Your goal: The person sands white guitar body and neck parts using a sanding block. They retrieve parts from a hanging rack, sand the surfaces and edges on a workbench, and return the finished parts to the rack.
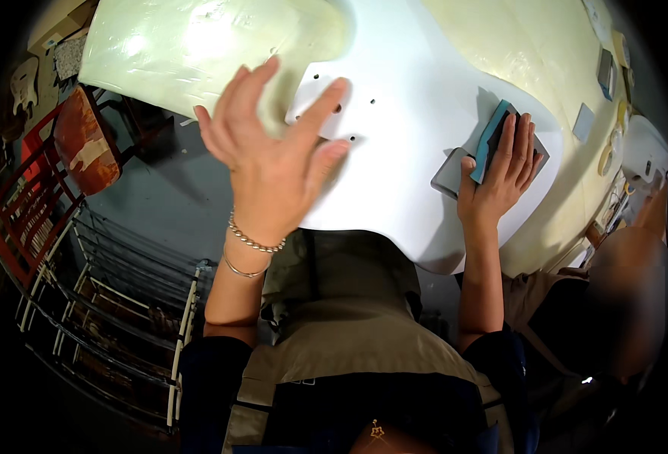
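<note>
A smooth white board shaped like a guitar body (402, 174) lies before me, with several small dark holes at its left end. My right hand (494, 181) rests over a teal and dark sanding block (488, 141) on the board's right side, fingers laid across its top. A grey flat piece, perhaps abrasive sheet, shows under and beside the block. My left hand (273, 147) is raised near the holes, its fingers spread and holding nothing. Whether its fingertips touch the board I cannot tell.
Pale plastic-wrapped padding (205, 53) covers the worktop around the board. At left stand a red chair (23, 197) and a metal rack (122, 303). Another sanding block (606, 74) and tape rolls (611, 151) lie along the right side. A co-worker (606, 303) is close at my right.
</note>
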`<action>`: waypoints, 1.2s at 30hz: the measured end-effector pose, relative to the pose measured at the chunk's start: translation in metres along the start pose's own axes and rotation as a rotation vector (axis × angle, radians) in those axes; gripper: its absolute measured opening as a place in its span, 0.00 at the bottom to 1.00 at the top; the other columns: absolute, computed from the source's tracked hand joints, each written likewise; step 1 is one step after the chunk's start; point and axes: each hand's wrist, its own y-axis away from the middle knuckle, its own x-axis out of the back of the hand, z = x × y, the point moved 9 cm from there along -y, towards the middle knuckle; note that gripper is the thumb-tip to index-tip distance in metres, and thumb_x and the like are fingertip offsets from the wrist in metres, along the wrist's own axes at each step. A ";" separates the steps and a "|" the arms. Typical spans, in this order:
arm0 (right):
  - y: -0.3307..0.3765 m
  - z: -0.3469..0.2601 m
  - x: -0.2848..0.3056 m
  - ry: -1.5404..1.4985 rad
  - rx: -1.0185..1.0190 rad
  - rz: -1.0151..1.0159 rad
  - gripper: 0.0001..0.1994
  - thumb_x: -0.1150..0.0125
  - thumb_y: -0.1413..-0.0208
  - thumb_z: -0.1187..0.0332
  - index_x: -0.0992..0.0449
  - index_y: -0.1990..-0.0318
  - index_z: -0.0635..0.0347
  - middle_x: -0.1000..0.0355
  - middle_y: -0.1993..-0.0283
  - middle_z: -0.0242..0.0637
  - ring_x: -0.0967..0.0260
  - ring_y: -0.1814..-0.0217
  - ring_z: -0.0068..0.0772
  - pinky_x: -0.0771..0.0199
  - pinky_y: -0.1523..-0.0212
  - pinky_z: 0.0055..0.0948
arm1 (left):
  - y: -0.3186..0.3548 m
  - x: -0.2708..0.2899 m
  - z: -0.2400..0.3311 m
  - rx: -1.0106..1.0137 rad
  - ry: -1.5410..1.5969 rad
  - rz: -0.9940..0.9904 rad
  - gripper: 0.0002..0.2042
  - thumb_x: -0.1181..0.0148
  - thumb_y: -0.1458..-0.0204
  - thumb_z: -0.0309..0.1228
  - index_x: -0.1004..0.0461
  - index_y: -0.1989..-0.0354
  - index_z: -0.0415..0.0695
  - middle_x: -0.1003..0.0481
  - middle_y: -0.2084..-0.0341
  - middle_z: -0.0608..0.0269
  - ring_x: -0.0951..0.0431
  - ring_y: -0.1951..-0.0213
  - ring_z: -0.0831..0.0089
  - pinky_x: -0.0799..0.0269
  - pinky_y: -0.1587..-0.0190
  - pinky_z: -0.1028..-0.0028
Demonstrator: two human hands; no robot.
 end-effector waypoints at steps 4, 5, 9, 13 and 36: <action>0.001 0.003 -0.002 0.016 -0.025 -0.006 0.36 0.63 0.43 0.39 0.44 0.36 0.56 0.48 0.33 0.44 0.52 0.30 0.46 0.64 0.34 0.51 | -0.012 -0.022 0.025 -0.047 -0.141 -0.093 0.23 0.48 0.48 0.54 0.31 0.44 0.65 0.48 0.41 0.53 0.56 0.37 0.50 0.76 0.43 0.34; 0.001 0.003 -0.002 0.013 -0.029 -0.004 0.36 0.64 0.43 0.38 0.44 0.36 0.56 0.47 0.33 0.44 0.52 0.31 0.46 0.64 0.34 0.51 | -0.015 -0.023 0.027 -0.042 -0.156 -0.092 0.23 0.48 0.49 0.54 0.31 0.44 0.65 0.48 0.41 0.53 0.56 0.37 0.49 0.76 0.44 0.33; 0.001 0.004 -0.003 0.010 -0.041 -0.005 0.37 0.66 0.43 0.37 0.43 0.36 0.56 0.46 0.34 0.45 0.51 0.31 0.45 0.64 0.34 0.50 | -0.012 -0.026 0.036 -0.029 -0.255 -0.093 0.24 0.48 0.49 0.55 0.32 0.44 0.66 0.48 0.41 0.54 0.57 0.37 0.48 0.77 0.45 0.31; 0.000 0.005 -0.003 0.022 -0.042 -0.006 0.36 0.67 0.43 0.37 0.42 0.36 0.56 0.45 0.35 0.45 0.49 0.32 0.45 0.62 0.34 0.50 | -0.002 -0.027 0.039 -0.035 -0.291 -0.102 0.24 0.49 0.49 0.56 0.31 0.44 0.66 0.48 0.42 0.55 0.56 0.37 0.48 0.78 0.44 0.32; -0.123 -0.158 -0.017 -0.354 0.477 -0.146 0.37 0.38 0.57 0.51 0.39 0.40 0.59 0.44 0.35 0.41 0.51 0.31 0.38 0.54 0.35 0.43 | 0.068 -0.018 -0.025 0.124 0.324 0.169 0.13 0.52 0.52 0.32 0.21 0.66 0.42 0.31 0.53 0.54 0.35 0.44 0.50 0.55 0.38 0.49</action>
